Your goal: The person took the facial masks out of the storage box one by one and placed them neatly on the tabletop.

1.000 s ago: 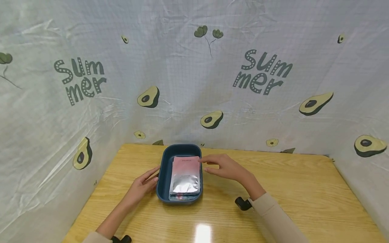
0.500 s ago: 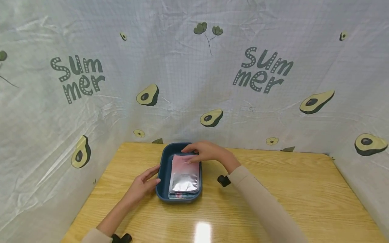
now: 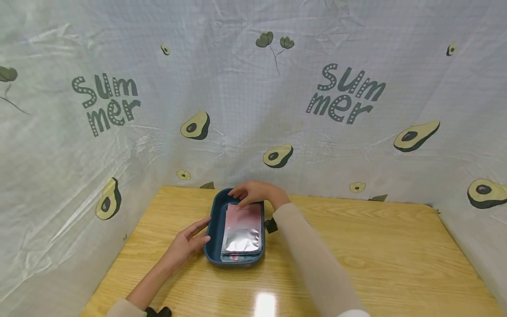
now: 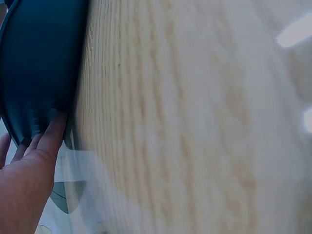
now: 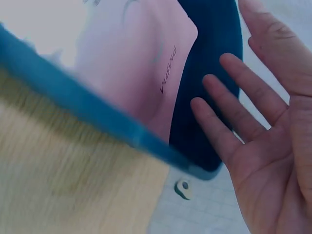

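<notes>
A dark blue tray [image 3: 215, 237] with rounded corners sits on the table near the far edge. In it lies a stack of flat foil sachets [image 3: 242, 233], the top one fading from pink to silver. My left hand [image 3: 189, 241] touches the tray's left side with its fingertips, and in the left wrist view its fingers lie along the tray wall [image 4: 41, 58]. Over the tray's far end is my right hand [image 3: 255, 192], above the pink end of the sachets. In the right wrist view its fingers [image 5: 214, 124] are spread and hold nothing.
Light wooden table [image 3: 380, 255] extends to the right of the tray and in front of it. A white sheet [image 3: 237, 88] printed with avocados hangs behind and along the sides. Dark camera mounts [image 3: 271, 225] sit on the wrists.
My right hand has moved left from beside the tray's right rim to over its far end. The left hand stays at the tray's left side. The sachets and tray look unmoved.
</notes>
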`<state>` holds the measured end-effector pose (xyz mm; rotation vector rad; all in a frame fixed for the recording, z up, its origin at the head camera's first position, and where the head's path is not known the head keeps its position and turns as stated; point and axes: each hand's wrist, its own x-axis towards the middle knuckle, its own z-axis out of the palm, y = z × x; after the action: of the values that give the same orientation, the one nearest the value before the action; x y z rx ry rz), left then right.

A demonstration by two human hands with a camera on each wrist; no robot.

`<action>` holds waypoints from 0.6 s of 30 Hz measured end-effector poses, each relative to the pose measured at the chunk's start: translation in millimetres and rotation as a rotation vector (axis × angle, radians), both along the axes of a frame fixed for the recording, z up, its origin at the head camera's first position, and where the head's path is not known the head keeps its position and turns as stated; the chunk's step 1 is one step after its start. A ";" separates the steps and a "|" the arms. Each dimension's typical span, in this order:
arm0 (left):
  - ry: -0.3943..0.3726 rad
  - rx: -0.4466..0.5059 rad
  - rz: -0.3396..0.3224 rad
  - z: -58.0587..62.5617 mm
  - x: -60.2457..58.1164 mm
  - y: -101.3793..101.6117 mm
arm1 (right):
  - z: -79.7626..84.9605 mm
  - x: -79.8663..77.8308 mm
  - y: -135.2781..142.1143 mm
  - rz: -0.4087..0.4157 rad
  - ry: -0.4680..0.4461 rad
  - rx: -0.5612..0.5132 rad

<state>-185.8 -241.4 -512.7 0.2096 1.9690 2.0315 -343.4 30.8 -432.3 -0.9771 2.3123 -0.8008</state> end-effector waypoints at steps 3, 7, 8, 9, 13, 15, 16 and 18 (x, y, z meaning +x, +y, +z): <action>-0.007 -0.003 0.001 1.5 0.9 0.2 | -2.3 -1.3 -5.5 -0.032 -0.028 0.021; -0.024 -0.014 0.011 2.1 3.3 0.9 | -5.1 -1.9 -12.1 -0.030 -0.049 0.103; -0.028 -0.014 0.013 2.2 3.7 1.2 | -6.0 -2.0 -13.0 -0.027 -0.047 0.125; -0.030 -0.012 0.016 2.3 3.8 1.5 | -6.5 -2.0 -13.5 -0.028 -0.043 0.145; -0.031 0.015 0.017 2.0 2.0 2.6 | -9.0 -3.3 -12.5 -0.043 -0.027 0.174; -0.037 0.028 0.008 1.8 1.6 2.8 | -10.0 -3.8 -11.2 -0.044 -0.032 0.163; -0.040 0.033 0.004 1.9 1.3 2.7 | -10.3 -4.2 -10.8 -0.043 -0.042 0.149; -0.044 0.036 0.004 2.6 0.7 2.4 | -10.0 -5.1 -10.4 -0.041 -0.061 0.122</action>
<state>-185.1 -239.0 -510.1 0.1678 1.9102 2.0573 -348.4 20.4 -442.3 -0.8435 2.3062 -0.6876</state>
